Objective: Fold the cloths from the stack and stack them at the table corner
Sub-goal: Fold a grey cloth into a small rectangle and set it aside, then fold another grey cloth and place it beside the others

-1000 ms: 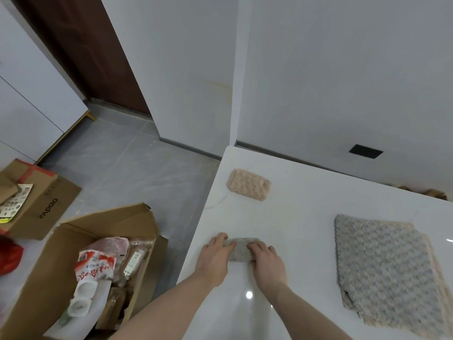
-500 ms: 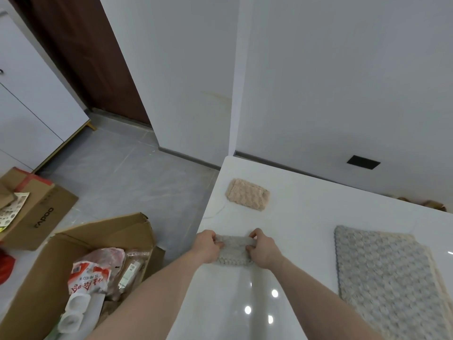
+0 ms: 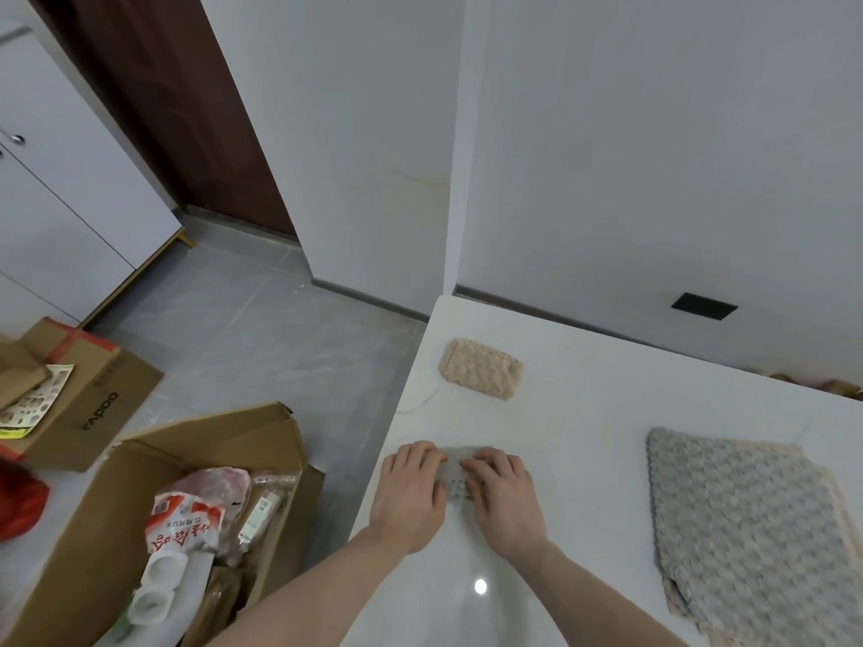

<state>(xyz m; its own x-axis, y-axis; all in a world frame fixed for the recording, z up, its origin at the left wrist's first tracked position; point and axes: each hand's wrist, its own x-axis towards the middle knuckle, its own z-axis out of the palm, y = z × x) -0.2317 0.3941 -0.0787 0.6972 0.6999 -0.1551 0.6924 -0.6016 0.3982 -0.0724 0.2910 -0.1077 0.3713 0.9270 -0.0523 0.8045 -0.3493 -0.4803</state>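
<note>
From the head view I see my left hand [image 3: 408, 495] and right hand [image 3: 502, 497] side by side, palms down and fingers flat, pressing a small folded grey cloth [image 3: 455, 476] onto the white counter [image 3: 583, 413] near its left edge. The cloth shows only between and beyond my hands; its long axis seems to run left to right, though most of it is covered. Ahead of my hands, toward the far corner, a folded beige cloth [image 3: 481, 368] lies flat, long axis left to right. Well to the right of my right hand sits the stack of unfolded cloths [image 3: 747, 530], a grey one on top.
</note>
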